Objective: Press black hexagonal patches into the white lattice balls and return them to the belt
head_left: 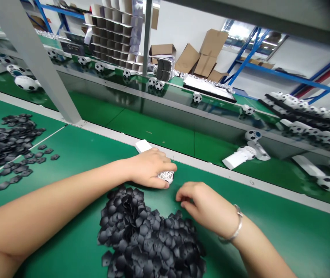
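Observation:
My left hand (pixel 151 168) is closed over a white part with a round lattice end (pixel 166 176) and a flat white end (pixel 143 146) that sticks out behind the fingers. Just right of it, my right hand (pixel 199 200) hovers low over the green table with its fingers curled together; whatever is between the fingertips, if anything, is too small to make out. A silvery bracelet (pixel 238 226) circles the right wrist. In front of both hands lies a large heap of black five-sided pieces (pixel 153 239).
Another heap of black pieces (pixel 5 143) lies at the left. Beyond the table's metal edge (pixel 109 134) runs a green belt (pixel 165 141) with football-patterned white parts (pixel 240 156). A grey post (pixel 37 58) rises at the left. Cardboard boxes (pixel 208 54) stand at the back.

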Demonstrator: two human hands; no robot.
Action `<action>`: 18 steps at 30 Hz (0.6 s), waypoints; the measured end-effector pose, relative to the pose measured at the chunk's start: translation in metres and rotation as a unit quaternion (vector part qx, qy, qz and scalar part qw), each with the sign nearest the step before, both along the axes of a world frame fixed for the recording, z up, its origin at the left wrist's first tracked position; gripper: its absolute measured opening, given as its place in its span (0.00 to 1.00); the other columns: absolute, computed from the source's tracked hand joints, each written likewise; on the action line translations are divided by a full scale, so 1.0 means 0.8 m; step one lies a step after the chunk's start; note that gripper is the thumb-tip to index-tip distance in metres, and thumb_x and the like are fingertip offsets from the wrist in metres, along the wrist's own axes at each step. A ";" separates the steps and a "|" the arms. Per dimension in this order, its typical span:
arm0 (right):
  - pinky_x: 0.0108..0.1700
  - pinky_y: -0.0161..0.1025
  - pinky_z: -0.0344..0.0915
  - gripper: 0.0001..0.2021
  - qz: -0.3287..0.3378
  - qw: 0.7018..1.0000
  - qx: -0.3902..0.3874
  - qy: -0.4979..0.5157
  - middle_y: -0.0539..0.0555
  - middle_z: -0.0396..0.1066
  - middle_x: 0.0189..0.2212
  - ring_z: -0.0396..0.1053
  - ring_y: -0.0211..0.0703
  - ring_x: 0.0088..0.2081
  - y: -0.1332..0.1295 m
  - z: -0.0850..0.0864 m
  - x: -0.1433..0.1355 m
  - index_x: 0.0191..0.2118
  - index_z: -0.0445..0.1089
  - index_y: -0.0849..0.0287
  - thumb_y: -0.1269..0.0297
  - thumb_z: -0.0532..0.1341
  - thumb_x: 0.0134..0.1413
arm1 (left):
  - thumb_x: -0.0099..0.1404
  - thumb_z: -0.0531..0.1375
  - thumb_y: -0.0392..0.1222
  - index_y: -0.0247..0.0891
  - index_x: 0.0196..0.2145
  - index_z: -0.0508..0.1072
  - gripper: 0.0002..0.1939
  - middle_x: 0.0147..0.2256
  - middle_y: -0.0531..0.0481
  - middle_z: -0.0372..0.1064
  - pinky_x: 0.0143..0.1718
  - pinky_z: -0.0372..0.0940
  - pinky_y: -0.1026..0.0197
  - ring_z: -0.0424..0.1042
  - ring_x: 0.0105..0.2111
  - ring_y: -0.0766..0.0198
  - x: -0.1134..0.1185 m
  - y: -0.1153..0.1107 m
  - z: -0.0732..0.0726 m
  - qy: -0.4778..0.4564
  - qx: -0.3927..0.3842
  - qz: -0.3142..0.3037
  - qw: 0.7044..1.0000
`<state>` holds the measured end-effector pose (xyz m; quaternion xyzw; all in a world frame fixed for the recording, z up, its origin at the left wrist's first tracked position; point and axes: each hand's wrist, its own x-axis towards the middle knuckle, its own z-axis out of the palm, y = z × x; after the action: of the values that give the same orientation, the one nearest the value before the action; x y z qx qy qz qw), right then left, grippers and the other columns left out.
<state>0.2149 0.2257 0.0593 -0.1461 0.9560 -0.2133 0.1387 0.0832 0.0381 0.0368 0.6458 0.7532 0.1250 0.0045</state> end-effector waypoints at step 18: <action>0.26 0.36 0.61 0.10 -0.073 0.973 0.210 0.067 0.58 0.73 0.28 0.73 0.46 0.27 -0.050 0.000 0.023 0.30 0.73 0.62 0.82 0.57 0.53 | 0.55 0.62 0.61 0.44 0.57 0.59 0.37 0.39 0.43 0.73 0.37 0.62 0.54 0.72 0.39 0.47 0.007 -0.009 0.001 0.028 -0.085 0.149 0.985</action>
<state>0.2330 0.1857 0.0595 -0.0577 0.9946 -0.0073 0.0858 0.0891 0.0312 0.0375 0.5269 0.8486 0.0419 0.0197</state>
